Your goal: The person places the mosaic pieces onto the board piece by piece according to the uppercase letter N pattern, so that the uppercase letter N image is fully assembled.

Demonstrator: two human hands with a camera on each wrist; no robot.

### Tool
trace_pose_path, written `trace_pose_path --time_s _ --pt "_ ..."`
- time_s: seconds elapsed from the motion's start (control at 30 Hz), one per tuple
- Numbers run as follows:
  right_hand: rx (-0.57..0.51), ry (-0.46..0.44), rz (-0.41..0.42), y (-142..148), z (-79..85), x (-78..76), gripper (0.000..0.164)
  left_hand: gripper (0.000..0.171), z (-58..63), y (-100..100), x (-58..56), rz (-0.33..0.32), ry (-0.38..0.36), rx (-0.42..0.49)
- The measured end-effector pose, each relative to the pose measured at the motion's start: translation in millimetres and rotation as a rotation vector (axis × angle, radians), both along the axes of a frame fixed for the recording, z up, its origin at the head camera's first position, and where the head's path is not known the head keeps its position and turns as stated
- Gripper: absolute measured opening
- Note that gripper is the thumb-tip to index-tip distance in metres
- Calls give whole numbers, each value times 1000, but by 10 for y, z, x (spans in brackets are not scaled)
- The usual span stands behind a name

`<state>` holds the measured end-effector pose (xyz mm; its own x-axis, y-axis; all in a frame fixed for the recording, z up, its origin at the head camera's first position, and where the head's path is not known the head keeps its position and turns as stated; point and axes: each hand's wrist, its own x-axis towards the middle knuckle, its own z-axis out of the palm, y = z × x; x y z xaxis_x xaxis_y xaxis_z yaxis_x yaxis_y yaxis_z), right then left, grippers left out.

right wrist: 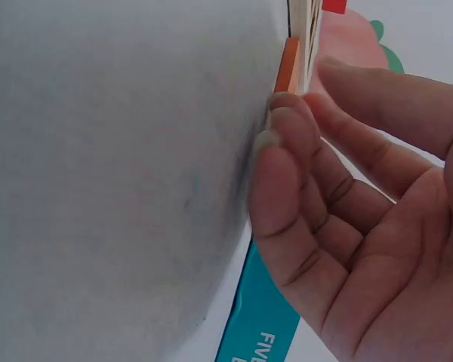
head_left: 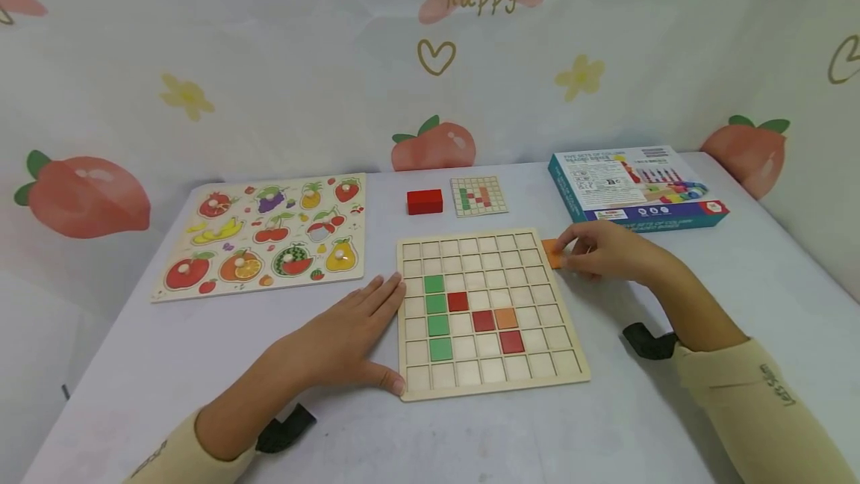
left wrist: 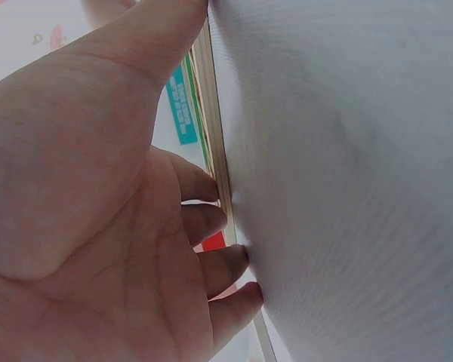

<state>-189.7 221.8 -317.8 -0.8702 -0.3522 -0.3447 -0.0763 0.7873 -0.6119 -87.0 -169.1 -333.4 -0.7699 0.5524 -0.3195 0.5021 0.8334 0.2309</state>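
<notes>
A wooden grid board (head_left: 495, 390) holds several green tiles (head_left: 437, 304), three red tiles (head_left: 483, 320) and one orange tile (head_left: 505, 318). My left hand (head_left: 349, 331) lies along the board's left side, fingers extended, fingertips and thumb at its edge. Beyond the board's upper right edge is a loose orange piece (head_left: 550, 251), its side showing as an orange strip (right wrist: 288, 64) in the right wrist view. My right hand (head_left: 608, 251) reaches its fingertips to this piece, fingers loosely bent. In the right wrist view the thumb (right wrist: 392, 98) stands apart from it.
Behind the board are a red block (head_left: 425, 202) and a small pattern card (head_left: 479, 196). A fruit puzzle board (head_left: 258, 234) lies at the left, and a teal box (head_left: 634, 189) at the back right. A patterned cloth (head_left: 322, 88) hangs behind the table.
</notes>
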Motion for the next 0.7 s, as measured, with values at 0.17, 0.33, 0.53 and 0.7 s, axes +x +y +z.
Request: trace_pose_path --time_s 0.17,0.33,0.53,0.7 --pt "50 14 34 -4 -17 -4 25 129 -1 2 0 0 3 2" --pt "62 10 40 20 -24 -5 25 129 -1 4 -1 0 5 1" --pt "67 17 39 46 -30 -9 26 128 -6 5 -3 0 6 -1" --pt "52 36 43 42 -29 -6 20 129 -7 8 -1 2 6 -5"
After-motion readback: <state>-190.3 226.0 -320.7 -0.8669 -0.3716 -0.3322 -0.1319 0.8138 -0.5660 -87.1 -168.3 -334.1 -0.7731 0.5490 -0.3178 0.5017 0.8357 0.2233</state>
